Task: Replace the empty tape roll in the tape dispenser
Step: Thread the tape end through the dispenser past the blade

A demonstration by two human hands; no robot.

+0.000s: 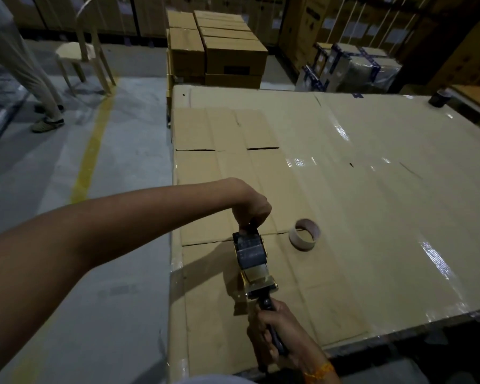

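Right hand (277, 339) fingers closed around black handle of metal tape dispenser (254, 261) on cardboard-covered desk (372, 189). Left hand (251, 209) fingers pinch dark tape roll (248, 249) mounted in it. Empty cardboard tape core (304, 234) lies just beside.

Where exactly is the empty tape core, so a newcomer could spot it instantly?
Start at the big cardboard-covered table. Near its front left, the tape dispenser is held by both hands; the empty tape core stands just right of it, untouched. It is a bare pale cardboard ring, hollow, with no tape on it.

surface (372, 189): taped flattened cardboard | near edge: empty tape core (304, 234) on its side | far right corner: dark tape roll (439, 97)
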